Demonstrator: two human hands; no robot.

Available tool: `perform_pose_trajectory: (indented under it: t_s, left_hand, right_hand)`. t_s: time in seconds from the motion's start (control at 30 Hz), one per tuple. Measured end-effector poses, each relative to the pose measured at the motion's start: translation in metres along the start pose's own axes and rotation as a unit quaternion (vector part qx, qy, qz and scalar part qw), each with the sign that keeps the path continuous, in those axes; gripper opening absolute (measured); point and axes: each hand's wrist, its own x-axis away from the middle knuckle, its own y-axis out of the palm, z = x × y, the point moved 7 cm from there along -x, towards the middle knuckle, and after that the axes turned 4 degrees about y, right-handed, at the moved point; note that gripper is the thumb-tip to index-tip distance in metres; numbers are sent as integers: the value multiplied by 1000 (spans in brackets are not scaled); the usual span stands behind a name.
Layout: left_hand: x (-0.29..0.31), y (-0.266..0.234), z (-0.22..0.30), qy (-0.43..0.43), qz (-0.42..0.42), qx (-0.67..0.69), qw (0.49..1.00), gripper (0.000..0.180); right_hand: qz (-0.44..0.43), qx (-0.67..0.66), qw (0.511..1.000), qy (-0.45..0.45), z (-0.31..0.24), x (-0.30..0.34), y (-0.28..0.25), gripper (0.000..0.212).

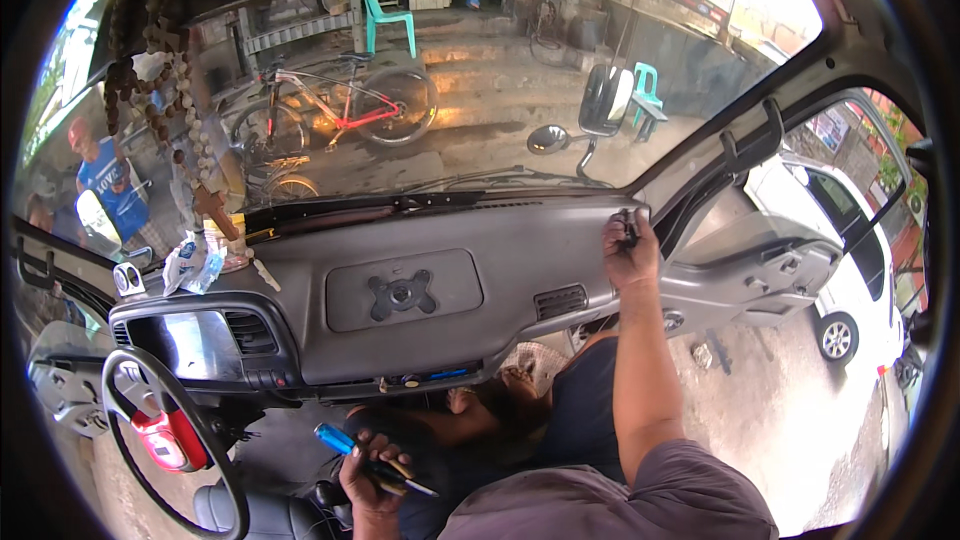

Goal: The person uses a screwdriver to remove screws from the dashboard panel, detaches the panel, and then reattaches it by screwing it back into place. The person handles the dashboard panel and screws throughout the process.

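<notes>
Low over my lap, my left hand (374,472) is closed around a screwdriver with a blue handle (335,438); its metal shaft sticks out toward the right. A small yellowish end also shows at those fingers, too small to name. My right arm reaches forward to the right end of the grey dashboard (560,240). There my right hand (632,258) is closed at the corner by the windshield pillar, its fingers bent around a small dark thing that I cannot make out. A square panel (405,295) with a dark cross-shaped mount lies in the middle of the dashboard.
On the left are the steering wheel (215,440) with a red centre and hanging beads with a wooden cross (215,210). The right door (780,275) stands open beside a white car (830,230). Beyond the windshield are a red bicycle (340,120) and people.
</notes>
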Motion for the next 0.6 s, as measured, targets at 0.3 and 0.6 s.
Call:
perform_pose_trajectory:
  t_s: [0.3,0.6]
  left_hand:
    - [-35,37,4,-62,-83,44,994,21]
    - [-25,26,42,19,-15,-81,996,31]
  right_hand:
    - [-8,-9,990,-139,-45,121,23,16]
    - [138,16,970,-201,-129,189,-77,13]
